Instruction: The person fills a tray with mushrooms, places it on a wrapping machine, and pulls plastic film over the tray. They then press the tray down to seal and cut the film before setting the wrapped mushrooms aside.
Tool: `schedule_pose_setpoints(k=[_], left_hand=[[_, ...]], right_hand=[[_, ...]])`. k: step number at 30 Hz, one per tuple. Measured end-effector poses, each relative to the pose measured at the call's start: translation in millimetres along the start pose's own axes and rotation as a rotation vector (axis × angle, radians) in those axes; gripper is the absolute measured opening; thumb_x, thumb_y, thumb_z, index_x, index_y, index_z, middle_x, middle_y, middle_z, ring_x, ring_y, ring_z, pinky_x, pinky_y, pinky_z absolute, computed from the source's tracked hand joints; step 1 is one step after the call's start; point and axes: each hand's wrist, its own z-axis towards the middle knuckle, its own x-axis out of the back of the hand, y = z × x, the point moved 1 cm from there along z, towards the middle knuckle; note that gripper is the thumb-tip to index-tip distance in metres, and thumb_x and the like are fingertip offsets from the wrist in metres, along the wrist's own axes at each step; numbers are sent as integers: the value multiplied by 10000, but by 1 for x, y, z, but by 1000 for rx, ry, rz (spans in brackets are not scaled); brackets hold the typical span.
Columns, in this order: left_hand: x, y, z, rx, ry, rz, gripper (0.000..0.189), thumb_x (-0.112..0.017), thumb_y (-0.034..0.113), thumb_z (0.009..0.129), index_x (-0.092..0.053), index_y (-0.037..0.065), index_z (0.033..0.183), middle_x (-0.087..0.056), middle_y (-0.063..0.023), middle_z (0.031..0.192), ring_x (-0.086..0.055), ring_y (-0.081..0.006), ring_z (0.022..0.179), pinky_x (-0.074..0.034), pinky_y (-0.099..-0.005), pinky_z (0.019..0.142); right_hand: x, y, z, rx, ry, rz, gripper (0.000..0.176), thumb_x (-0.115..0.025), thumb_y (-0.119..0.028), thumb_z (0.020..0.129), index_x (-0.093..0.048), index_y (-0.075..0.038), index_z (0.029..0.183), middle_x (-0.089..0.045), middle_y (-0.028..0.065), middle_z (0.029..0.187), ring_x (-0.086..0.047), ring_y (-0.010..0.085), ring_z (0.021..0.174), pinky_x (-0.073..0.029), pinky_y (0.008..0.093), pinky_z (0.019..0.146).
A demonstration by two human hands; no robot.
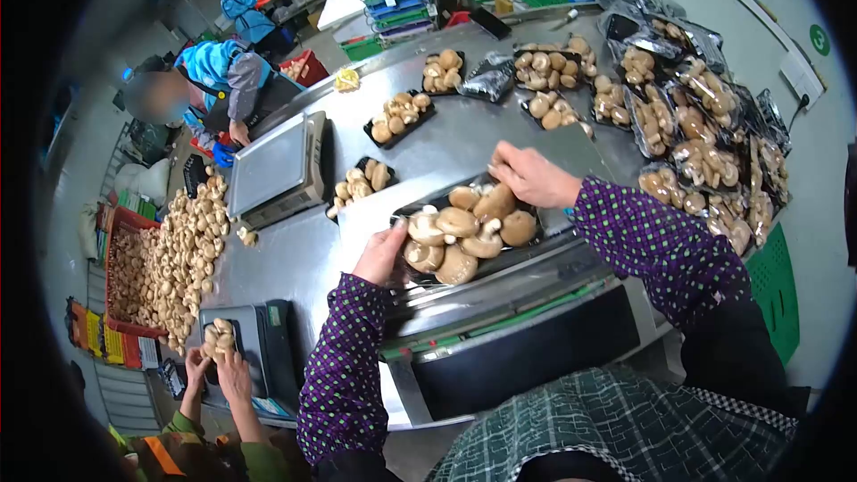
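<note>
In front of me a black tray [505, 255] full of brown-capped mushrooms [458, 221] sits at the near edge of the steel table, over a wrapping machine's front. My left hand [382, 253] grips the tray's left end, thumb on the rim beside the caps. At the far right rim, my right hand [533, 177] has its fingers curled down, gripping the tray's edge; its fingertips are partly hidden. A smaller tray of mushrooms [360, 182] stands just beyond my left hand.
Wrapped mushroom packs [705, 156] are piled at the right. More filled trays [399, 118] stand at the back. A scale [278, 170], loose mushrooms [189, 245] and a red crate [125, 223] are at the left. A co-worker's hands [223, 375] handle mushrooms on another scale; another person [223, 80] stands across.
</note>
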Motion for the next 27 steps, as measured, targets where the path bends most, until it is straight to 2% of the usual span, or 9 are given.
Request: schedule_pose_setpoints(k=[1, 3, 5, 7, 11, 13, 15, 22, 27], left_hand=[[-3, 5, -18, 78, 20, -25, 380, -505, 355, 927, -605, -11, 907, -579, -23, 638, -509, -76, 496, -416, -227, 469], [-7, 30, -76, -164, -18, 85, 298, -470, 254, 935, -593, -4, 849, -503, 12, 518, -427, -62, 391, -343, -222, 376], [-23, 34, -148, 14, -49, -164, 202, -455, 129, 894, -596, -14, 871, -580, -42, 647, -533, -67, 578, -431, -220, 528], [-33, 22, -198, -255, -153, 176, 170, -526, 68, 780, -614, -31, 887, -602, -64, 705, -543, -99, 648, -452, -257, 615], [-51, -62, -219, 444, -110, 91, 178, -546, 135, 855, -627, -23, 858, -609, -41, 690, -538, -87, 657, -439, -239, 622], [-51, -85, -213, 194, 139, -17, 248, -558, 207, 902, -621, 4, 773, -540, 18, 618, -450, -45, 577, -365, -209, 529], [-45, -71, -217, 242, 402, -176, 254, -575, 217, 901, -604, 12, 753, -522, 29, 619, -412, -26, 559, -332, -189, 509], [-50, -95, -218, 58, 489, -97, 327, -568, 156, 901, -473, 25, 617, -427, 41, 572, -326, -27, 541, -254, -210, 478], [-27, -78, -261, -77, 545, 209, 349, -532, 89, 893, -380, -17, 597, -355, 13, 534, -294, -53, 540, -237, -286, 455]], right_hand=[[5, -16, -10, 78, 42, -22, 151, -498, -142, 888, -466, 3, 918, -582, 202, 735, -581, 366, 700, -446, 391, 600], [20, -55, -52, 279, 111, -12, 87, -531, -53, 837, -496, -9, 903, -584, 165, 751, -573, 329, 642, -440, 364, 559], [32, -96, -115, 417, 107, -34, 123, -559, 5, 765, -531, -29, 880, -591, 115, 766, -551, 297, 576, -425, 341, 537], [28, -111, -171, 553, 84, -66, 197, -652, 5, 697, -507, -47, 820, -569, 116, 701, -591, 267, 578, -445, 326, 483], [-32, -57, -219, 42, -167, 107, 151, -647, -85, 766, -523, -30, 833, -586, 130, 739, -602, 238, 636, -469, 292, 558], [-35, -28, -224, -461, -197, 487, 179, -644, -112, 820, -549, 1, 922, -596, 59, 765, -570, 86, 675, -479, 241, 605], [-35, -7, -240, -627, -145, 723, 159, -598, -144, 866, -565, 0, 926, -577, 28, 723, -566, 81, 634, -474, 208, 579], [-62, -10, -265, -645, 225, 770, 258, -497, -224, 937, -556, -14, 800, -462, -24, 598, -399, 38, 453, -325, 197, 400], [-14, -15, -312, -864, 185, 910, 288, -486, -261, 941, -520, -52, 745, -409, -34, 541, -343, 33, 424, -249, 199, 377]])
